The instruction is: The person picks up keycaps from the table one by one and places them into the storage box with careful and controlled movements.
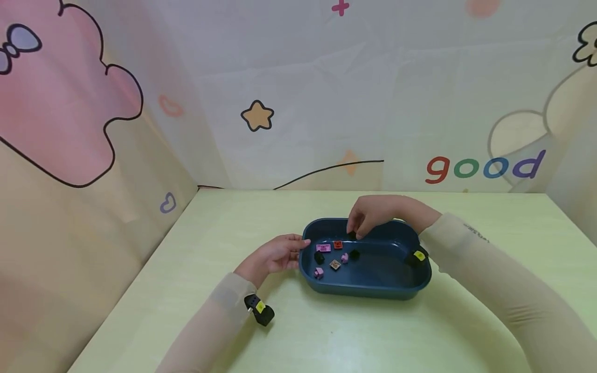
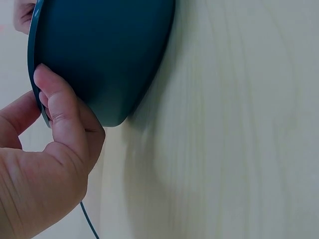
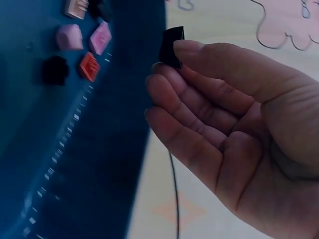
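Observation:
A dark blue oval basin (image 1: 368,292) stands on the table. My left hand (image 1: 277,254) grips its left rim, thumb and fingers on either side of the wall, as the left wrist view shows. Over the basin's far side, my right hand (image 1: 375,212) pinches a small black block (image 3: 171,47) between thumb and fingertips. Several small pieces lie on the basin's left half: a pink rectangular piece (image 1: 323,248), a red square piece (image 1: 338,244), a tan square tile (image 1: 335,264), two pink blocks (image 1: 319,273) and two black pieces (image 1: 355,254).
The pale table (image 1: 298,336) extends around the basin. A printed cloth backdrop (image 1: 303,77) rises behind it and along the left side. Black wrist cameras are strapped to both sleeves; the right one (image 1: 416,257) hangs over the basin's right end.

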A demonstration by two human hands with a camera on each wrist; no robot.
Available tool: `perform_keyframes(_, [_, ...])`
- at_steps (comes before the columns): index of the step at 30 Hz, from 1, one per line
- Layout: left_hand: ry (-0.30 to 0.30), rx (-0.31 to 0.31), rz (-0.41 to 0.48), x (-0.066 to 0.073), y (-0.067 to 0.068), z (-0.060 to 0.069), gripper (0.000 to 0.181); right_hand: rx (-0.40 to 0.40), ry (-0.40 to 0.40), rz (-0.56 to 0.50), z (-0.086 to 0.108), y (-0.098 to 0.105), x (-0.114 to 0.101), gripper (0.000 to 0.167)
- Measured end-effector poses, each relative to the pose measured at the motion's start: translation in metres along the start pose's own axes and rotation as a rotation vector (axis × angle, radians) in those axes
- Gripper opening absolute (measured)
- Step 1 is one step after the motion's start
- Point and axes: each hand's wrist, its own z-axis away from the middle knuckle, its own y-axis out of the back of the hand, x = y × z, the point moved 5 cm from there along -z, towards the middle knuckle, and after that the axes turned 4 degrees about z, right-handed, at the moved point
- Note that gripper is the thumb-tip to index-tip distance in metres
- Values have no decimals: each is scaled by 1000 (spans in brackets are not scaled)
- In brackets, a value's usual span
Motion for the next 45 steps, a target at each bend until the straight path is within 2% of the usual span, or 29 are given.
perform_keyframes(7, [2,-1,5,-2,1,-1,8,-86,-6,23,-18,-25,1,19])
perform_keyframes(15, [-1,3,2,0,1,-1,9,-142,-28,46,-28,-40,0,15])
perform_keyframes(32, [7,21,2,1,1,0,8,-211,-40,61,-32,-50,-2,14])
perform_keyframes(45, [5,18,1,1,1,0,8,-203,-69,123,-34,-59,-4,16])
